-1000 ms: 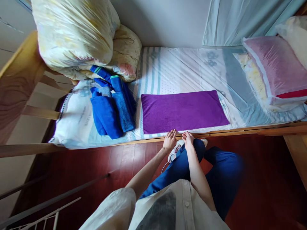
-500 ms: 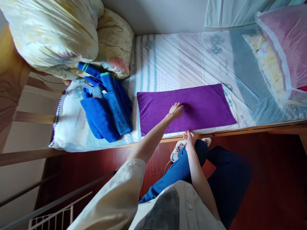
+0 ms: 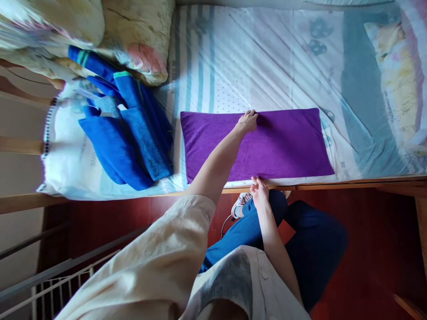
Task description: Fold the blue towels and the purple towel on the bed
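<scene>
A purple towel (image 3: 287, 146) lies flat, long side along the front of the bed. My left hand (image 3: 247, 121) reaches across it to the middle of its far edge. The fingers are bent down and closed at that edge; their tips are partly hidden. Close to the towel's near edge is my right hand (image 3: 260, 192), palm turned up, fingers loosely curled and apart. Its fingertips come up to the edge, and I see no cloth held in them. Left of the towel, blue folded clothing (image 3: 133, 133) rests in a heap.
The patterned bed sheet (image 3: 253, 58) lies under the towel, with a pale pillow (image 3: 63, 151) at the left end. Bulky bedding (image 3: 140, 40) fills the back left, and a yellowish cushion (image 3: 398, 89) stands right. A wooden bed rail (image 3: 333, 183) runs along the front.
My left hand has moved from above the towel's middle to its far edge, fingers now closing there. My right hand stays by the near edge, its fingers slightly raised. The view has tilted down.
</scene>
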`<state>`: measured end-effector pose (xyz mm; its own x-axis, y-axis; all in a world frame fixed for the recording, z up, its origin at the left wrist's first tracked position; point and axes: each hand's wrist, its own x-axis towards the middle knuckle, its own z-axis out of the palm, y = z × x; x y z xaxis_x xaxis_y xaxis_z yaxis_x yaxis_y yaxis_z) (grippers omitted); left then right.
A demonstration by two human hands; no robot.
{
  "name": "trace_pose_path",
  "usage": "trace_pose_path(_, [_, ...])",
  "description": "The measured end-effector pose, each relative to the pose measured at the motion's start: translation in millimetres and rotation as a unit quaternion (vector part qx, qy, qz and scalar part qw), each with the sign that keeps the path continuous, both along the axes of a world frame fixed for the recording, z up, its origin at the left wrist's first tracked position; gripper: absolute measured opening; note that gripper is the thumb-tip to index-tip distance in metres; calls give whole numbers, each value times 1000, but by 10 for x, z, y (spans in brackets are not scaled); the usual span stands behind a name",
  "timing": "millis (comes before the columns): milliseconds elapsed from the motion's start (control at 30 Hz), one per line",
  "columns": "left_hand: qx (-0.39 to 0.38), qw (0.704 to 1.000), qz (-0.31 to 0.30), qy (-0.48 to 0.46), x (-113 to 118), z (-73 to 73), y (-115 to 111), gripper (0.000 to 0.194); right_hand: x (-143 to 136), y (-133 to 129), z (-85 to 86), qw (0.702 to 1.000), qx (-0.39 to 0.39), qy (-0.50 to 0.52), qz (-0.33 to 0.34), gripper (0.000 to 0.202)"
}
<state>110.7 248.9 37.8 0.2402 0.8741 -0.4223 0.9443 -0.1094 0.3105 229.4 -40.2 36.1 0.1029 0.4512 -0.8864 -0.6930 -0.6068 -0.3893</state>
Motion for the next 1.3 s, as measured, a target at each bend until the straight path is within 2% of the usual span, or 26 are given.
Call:
trace_pose_path(133, [40, 999, 28, 6, 56, -43, 171, 58, -12, -12, 17, 999, -4, 22, -33, 7])
trace_pose_path(233, [62, 998, 33, 10, 82, -26, 240, 52, 12, -15, 31, 999, 4, 26, -29, 4])
trace_pose_path(467, [-5, 995, 93, 28, 95, 85, 275, 40, 20, 3, 28, 999, -13, 26, -31, 8])
trace_pose_path(700, [36, 982, 163, -88, 18, 100, 323, 37, 39, -61, 93, 1000, 23, 9, 7, 9])
trace_pose_path(833, [54, 975, 173, -127, -29, 211, 320, 42, 78, -133, 232, 998, 56, 10, 30, 10])
trace_pose_path(967, [86, 965, 173, -175, -57, 446, 316, 43, 114, -247, 383, 994, 100, -3, 41, 18])
trace_pose_path(1100, [118, 955, 187, -196, -87, 793, 268, 41, 166, -414, 478, 990, 138, -18, 39, 16])
trace_pose_path(1200, [137, 948, 197, -210, -128, 1169, 158, 39, 318, -532, 558, 987, 150, -49, 37, 10])
trace_pose_path(1300, [133, 940, 203, -241, -184, 1658, 10, 35, 619, -565, 759, 979, 170, -106, 26, 11])
